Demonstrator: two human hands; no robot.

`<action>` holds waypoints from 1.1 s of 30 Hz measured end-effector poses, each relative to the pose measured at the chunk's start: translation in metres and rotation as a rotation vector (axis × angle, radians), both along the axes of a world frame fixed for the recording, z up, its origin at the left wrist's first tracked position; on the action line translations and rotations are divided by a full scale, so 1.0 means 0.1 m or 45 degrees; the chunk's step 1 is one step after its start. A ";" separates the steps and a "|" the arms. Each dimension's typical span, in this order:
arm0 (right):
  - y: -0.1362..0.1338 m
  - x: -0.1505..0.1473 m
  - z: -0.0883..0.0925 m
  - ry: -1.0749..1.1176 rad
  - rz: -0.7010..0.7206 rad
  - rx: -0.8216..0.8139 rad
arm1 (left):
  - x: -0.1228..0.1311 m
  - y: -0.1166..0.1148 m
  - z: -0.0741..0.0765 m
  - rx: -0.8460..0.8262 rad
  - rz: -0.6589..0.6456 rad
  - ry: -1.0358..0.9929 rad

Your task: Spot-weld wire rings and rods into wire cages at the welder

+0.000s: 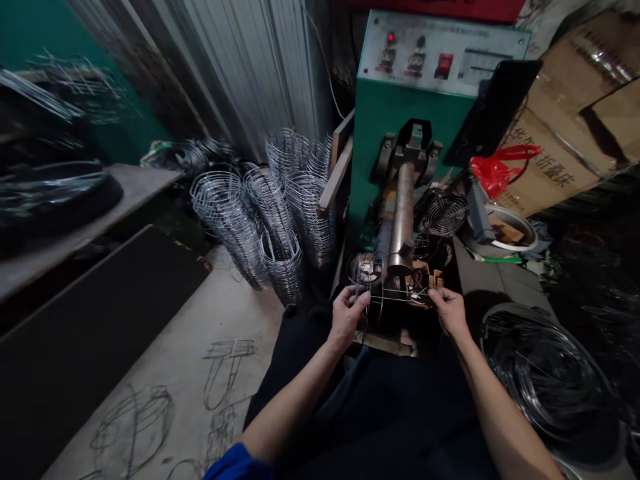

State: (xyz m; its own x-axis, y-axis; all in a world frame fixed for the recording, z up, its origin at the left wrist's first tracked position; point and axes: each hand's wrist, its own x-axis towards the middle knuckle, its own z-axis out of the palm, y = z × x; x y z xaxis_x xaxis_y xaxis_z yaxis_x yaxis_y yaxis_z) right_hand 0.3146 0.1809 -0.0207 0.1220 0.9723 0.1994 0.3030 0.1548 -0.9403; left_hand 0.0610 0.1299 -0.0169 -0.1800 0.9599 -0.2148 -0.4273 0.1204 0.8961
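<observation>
My left hand (347, 315) is closed, its thumb and fingers pinching a thin wire frame (382, 299) with curved hoops and straight wires. My right hand (450, 312) is also closed, pinching the right end of the frame's straight wires. The frame spans the gap between both hands, over my lap. Just beyond it, a thick metal cylinder (401, 217) slopes down from the green machine (373, 130). Some of the frame is lost against the dark background.
Stacks of round wire frames (227, 220) stand on the floor to the left. More wire pieces (133, 430) lie on the concrete. A large tub of wire (545, 380) sits at my right, below a cardboard box (585, 113). A dark board (100, 347) and a bench (145, 190) are at left.
</observation>
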 end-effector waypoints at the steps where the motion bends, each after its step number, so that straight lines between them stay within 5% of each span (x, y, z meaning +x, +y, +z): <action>1: 0.01 0.01 0.01 -0.005 0.001 -0.004 | 0.00 0.01 -0.01 0.003 0.000 -0.002; 33: 0.03 0.07 0.00 -0.003 -0.026 0.010 | 0.04 0.07 0.00 -0.010 -0.005 -0.034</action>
State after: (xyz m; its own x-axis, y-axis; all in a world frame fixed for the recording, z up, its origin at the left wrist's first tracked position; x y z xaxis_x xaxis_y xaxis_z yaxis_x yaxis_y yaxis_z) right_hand 0.3214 0.1844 -0.0202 0.1411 0.9681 0.2071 0.3084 0.1558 -0.9384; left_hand 0.0649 0.1369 -0.0169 -0.1703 0.9589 -0.2270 -0.4508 0.1290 0.8833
